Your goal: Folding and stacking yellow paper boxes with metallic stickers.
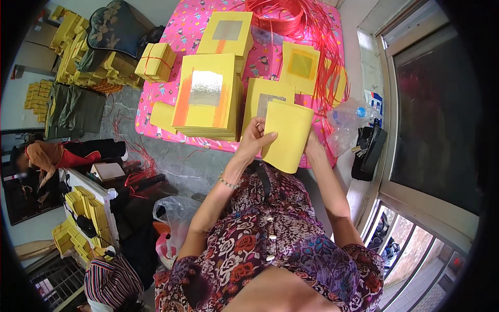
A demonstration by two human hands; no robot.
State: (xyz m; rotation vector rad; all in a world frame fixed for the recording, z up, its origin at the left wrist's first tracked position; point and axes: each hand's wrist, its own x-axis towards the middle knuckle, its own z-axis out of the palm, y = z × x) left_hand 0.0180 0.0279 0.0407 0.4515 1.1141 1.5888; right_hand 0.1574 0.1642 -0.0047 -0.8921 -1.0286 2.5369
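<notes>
Yellow paper [287, 135] is pinched by the left hand [254, 139] at the pink table's near edge [195, 142]; the right hand [312, 146], grip hidden, reaches behind it. Two tall stacks [209, 115] bear one silver square [206, 88] each.

Grey floor [187, 170] spreads at left, a pale-framed dark window [436, 109] at right.

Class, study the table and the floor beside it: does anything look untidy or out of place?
Yes. Loose red strands trail over a yellow piece at the right of the pink-covered table, and more red strands lie tangled on the floor to its left. They look messy beside the squared yellow stack.
</notes>
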